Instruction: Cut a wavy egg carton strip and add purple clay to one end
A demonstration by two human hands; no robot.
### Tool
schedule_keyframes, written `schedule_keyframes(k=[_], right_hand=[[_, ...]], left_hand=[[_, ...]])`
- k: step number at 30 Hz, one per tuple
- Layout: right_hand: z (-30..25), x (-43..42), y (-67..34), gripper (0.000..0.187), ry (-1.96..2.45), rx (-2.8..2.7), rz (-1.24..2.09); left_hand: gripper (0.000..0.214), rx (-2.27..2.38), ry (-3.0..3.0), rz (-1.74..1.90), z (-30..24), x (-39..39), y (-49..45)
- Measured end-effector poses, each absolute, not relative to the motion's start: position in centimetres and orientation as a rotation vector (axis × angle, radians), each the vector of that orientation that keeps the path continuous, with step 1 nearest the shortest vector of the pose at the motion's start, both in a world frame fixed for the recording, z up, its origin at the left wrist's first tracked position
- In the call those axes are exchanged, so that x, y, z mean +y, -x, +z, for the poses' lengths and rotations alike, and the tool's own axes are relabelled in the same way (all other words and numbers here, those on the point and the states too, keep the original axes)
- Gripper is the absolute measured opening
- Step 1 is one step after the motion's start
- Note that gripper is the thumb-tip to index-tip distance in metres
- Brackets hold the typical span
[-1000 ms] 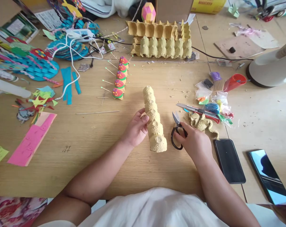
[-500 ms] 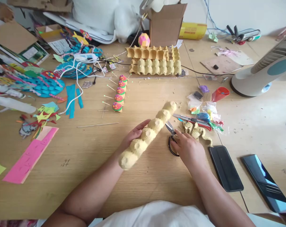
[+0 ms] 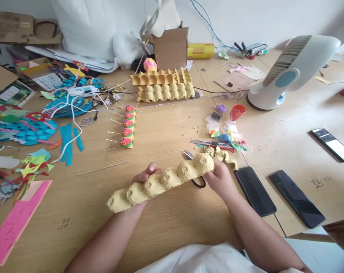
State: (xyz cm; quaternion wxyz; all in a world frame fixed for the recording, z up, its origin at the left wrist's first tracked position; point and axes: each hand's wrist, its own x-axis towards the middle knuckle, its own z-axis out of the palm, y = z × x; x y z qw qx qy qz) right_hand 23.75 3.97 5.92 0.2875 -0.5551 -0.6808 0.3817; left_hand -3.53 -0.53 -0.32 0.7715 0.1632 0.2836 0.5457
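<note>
A pale yellow egg-carton strip (image 3: 166, 179) with a single row of bumps is held up slantwise over the table, its right end higher. My left hand (image 3: 146, 174) grips it from behind near the middle, with fingertips showing over the far edge. At the right end, my right hand (image 3: 220, 178) is closed on the strip, and its fingers are partly hidden. Black-handled scissors (image 3: 199, 182) lie on the table behind the strip, which covers their middle. Torn carton scraps (image 3: 224, 154) lie just beyond my right hand.
A decorated carton caterpillar (image 3: 128, 132) with pins stands farther off, before more egg cartons (image 3: 168, 92). A utility knife (image 3: 217, 144), clay packets (image 3: 224, 138) and a red cup (image 3: 237, 112) lie to the right. Phones (image 3: 255, 191) and a fan (image 3: 282, 76) stand farther right; paper pieces (image 3: 21, 223) lie left.
My right hand has left the scissors on the table and moved onto the strip's right end. The strip has turned flatter and come nearer. The camera view has shifted right.
</note>
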Motion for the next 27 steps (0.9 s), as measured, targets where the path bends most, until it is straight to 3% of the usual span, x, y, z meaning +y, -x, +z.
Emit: schedule_keyframes(k=[4,11,17,20,25,27], right_hand=[[6.4,4.0,-23.8,0.058,1.085,-1.107,1.758],[5.6,2.9,-23.7,0.050,0.813,-0.811,2.000],[5.8,2.1,-23.3,0.042,0.553,-0.955,1.921],[6.7,2.1,-23.3,0.026,0.373,-1.111,1.743],[7.5,2.0,-23.7,0.013,0.352,-1.269,1.480],[7.2,1.8,-23.4,0.012,0.391,-1.276,1.445]], left_hand=[[0.034,0.618,-0.371,1.150,-0.6,-0.6,3.8],[0.033,0.544,-0.241,1.122,-0.6,-0.3,5.0],[0.036,0.535,-0.087,1.317,-0.9,0.9,4.2],[0.038,0.588,-0.138,1.246,-0.9,0.9,3.7],[0.020,0.610,-0.279,1.099,0.0,0.6,2.9],[0.032,0.596,-0.338,1.063,0.5,0.4,2.4]])
